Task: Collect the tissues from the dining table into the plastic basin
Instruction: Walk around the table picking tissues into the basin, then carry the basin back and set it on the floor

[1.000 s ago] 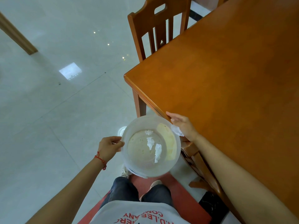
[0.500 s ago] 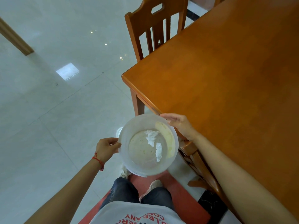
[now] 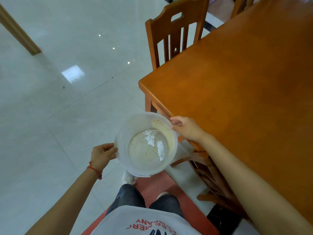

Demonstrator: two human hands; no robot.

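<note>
Pale tiled floor (image 3: pixel 50 116) below, plastic basin (image 3: pixel 123 138) held off the dining table's (image 3: pixel 237 99) near corner, crumpled tissues (image 3: pixel 153 141) inside. Left hand (image 3: pixel 102 154) grips its left rim, right hand (image 3: pixel 185 127) pinches the right rim; wooden chair (image 3: pixel 174 31) beyond.

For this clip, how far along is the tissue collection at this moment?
Done: two crumpled tissues lie in the plastic basin, and the visible part of the dining table shows none. In hand: the left hand and right hand grip the basin's rim beside the table corner. Left: probably nothing here, though the table's far end is out of view.
</note>
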